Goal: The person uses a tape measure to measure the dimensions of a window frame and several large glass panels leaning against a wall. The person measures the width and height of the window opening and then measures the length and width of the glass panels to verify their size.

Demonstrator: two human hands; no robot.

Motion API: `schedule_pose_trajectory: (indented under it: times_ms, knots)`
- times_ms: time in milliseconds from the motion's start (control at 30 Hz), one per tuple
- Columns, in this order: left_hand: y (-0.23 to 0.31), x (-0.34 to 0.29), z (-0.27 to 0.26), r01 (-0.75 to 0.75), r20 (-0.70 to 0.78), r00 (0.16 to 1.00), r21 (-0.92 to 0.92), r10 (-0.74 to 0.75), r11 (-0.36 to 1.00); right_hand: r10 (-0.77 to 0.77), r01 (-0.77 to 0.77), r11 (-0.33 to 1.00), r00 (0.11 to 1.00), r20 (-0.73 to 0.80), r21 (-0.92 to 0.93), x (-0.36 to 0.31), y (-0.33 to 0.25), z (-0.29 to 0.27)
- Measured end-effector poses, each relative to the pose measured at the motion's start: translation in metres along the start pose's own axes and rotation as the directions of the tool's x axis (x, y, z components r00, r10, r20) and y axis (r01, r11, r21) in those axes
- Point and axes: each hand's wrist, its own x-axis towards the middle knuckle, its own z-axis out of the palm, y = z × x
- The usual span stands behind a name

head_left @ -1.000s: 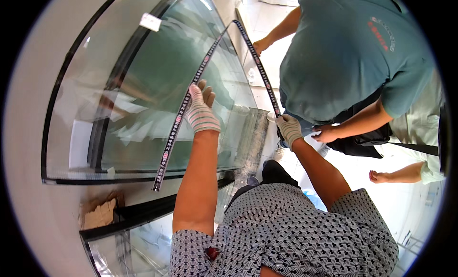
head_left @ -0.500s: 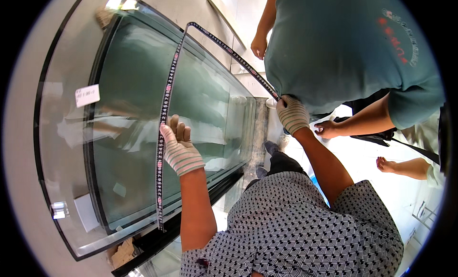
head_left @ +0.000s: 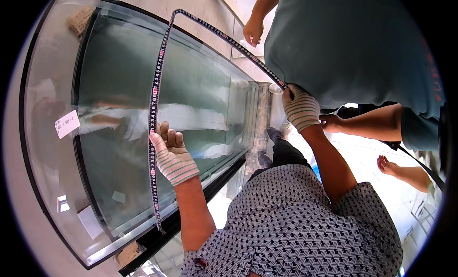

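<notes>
A black tape measure blade [head_left: 153,98] with pale markings runs up in front of the glass, bends sharply at its top and slopes down to the right. My left hand [head_left: 174,155], in a striped white glove, pinches the blade partway along its left stretch, between thumb and fingers. Below that grip its free end hangs down. My right hand [head_left: 300,107], gloved alike, is closed around the other end of the tape; any case is hidden in the fist. Behind the blade lean black-edged glass panes [head_left: 52,93], the front one bearing a white label [head_left: 67,124].
A co-worker in a teal shirt [head_left: 343,48] stands close at the right, one bare hand [head_left: 331,123] beside my right glove. Another person's hand [head_left: 387,166] shows farther right. Cardboard pieces [head_left: 81,20] sit behind the glass, and a dark rail [head_left: 152,246] runs beneath it.
My view has shifted, and the tape's bend now stands higher and farther left. The co-worker's bare hand has come nearer my right glove. Both my hands keep their grip.
</notes>
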Motion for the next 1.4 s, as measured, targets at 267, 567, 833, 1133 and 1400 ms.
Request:
schedule_pose_trajectory:
  times_ms: [267,567,833,1133,1400]
  knots:
    - [-0.001,0.005,-0.006,0.013,0.036,0.999,-0.030,-0.012,0.999,0.000,0.001,1.000,1.000,0.017,-0.019,0.005,0.004,0.001]
    - [-0.003,0.008,-0.006,0.036,0.040,0.999,-0.051,-0.034,0.998,0.016,-0.015,1.000,0.999,0.048,-0.014,0.003,0.002,-0.005]
    - [-0.005,0.006,-0.012,0.020,-0.030,0.999,-0.025,-0.021,0.999,-0.012,0.025,0.993,0.994,0.106,-0.115,0.003,0.002,0.006]
    - [-0.006,0.012,-0.012,0.081,0.012,0.997,-0.115,-0.080,0.990,-0.074,0.081,0.994,0.993,0.096,-0.075,0.003,0.014,0.008]
    - [-0.002,0.013,-0.016,0.082,0.013,0.997,-0.124,-0.081,0.989,-0.176,0.177,0.984,0.983,0.056,-0.023,0.013,0.041,0.023]
